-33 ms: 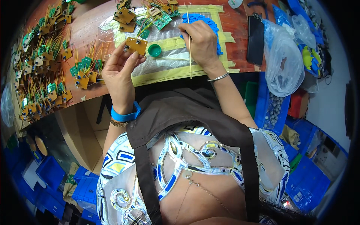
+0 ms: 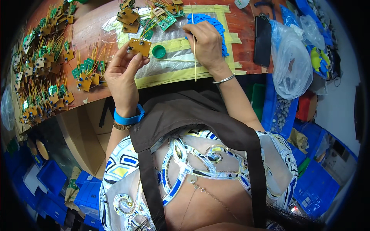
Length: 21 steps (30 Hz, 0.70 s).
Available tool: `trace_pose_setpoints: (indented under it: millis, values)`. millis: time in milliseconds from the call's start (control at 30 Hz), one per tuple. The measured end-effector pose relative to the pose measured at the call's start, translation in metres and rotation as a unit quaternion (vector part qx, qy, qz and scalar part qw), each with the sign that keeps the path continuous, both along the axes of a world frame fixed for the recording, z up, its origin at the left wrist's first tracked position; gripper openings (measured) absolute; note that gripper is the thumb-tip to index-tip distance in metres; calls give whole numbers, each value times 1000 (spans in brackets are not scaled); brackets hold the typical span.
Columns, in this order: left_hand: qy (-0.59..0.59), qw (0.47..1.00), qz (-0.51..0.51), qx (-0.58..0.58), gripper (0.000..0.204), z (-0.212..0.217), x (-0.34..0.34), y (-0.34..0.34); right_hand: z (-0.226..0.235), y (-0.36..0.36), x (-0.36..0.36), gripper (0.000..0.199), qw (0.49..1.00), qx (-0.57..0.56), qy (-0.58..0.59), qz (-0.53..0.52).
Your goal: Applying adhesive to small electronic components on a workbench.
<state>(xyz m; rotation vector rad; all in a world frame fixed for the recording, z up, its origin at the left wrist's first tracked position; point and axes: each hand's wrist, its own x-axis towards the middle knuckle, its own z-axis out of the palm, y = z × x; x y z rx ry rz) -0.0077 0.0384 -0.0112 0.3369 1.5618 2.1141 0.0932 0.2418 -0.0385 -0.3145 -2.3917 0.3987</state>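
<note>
1. Bench [image 2: 92,27]: reddish surface, curved in this view; carries the work.
2. Wired circuit boards [image 2: 40,61]: brown and green, leads upright, massed along the bench's left side.
3. Clear sheet [image 2: 154,68]: bordered with yellow tape, lying on the bench before the person.
4. Plastic bag [image 2: 291,69]: translucent, crumpled, at the right side.
5. Right hand [image 2: 208,42]: above the taped sheet; fingers curled in, thumb and fingertips gripping a thin stick.
6. Left hand [image 2: 125,79]: near the bench's front edge; thumb and fingers narrowed, pinching a brown board at its lower left.
7. Phone [image 2: 262,42]: dark, flat on the bench, right of the right hand.
8. Blue pieces [image 2: 216,25]: heaped on the sheet, partly hidden by the right hand.
9. Brown board [image 2: 140,46]: in the left hand's pinch, dark components facing up.
10. Green cap [image 2: 158,51]: round, hollow side up, just right of the brown board.
11. Thin stick [image 2: 195,65]: pale, slender, in the right hand's grip, running lengthwise away from the person.
</note>
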Motion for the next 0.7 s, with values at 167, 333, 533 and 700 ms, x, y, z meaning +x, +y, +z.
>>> trace_pose_setpoints:
  millis: [167,333,533,700]
  values:
    - [-1,1000,2,4,37,0,-1,1,-1,0,0,20,997,-68,27,5]
    - [-3,1000,-2,-1,37,1,-1,1,-2,1,0,20,998,-58,38,3]
    - [-3,1000,-5,-3,37,1,0,0,1,0,-4,22,1000,-11,7,-7]
    - [-7,1000,-11,3,38,3,2,1,-1,3,-6,25,1000,3,-6,-18]
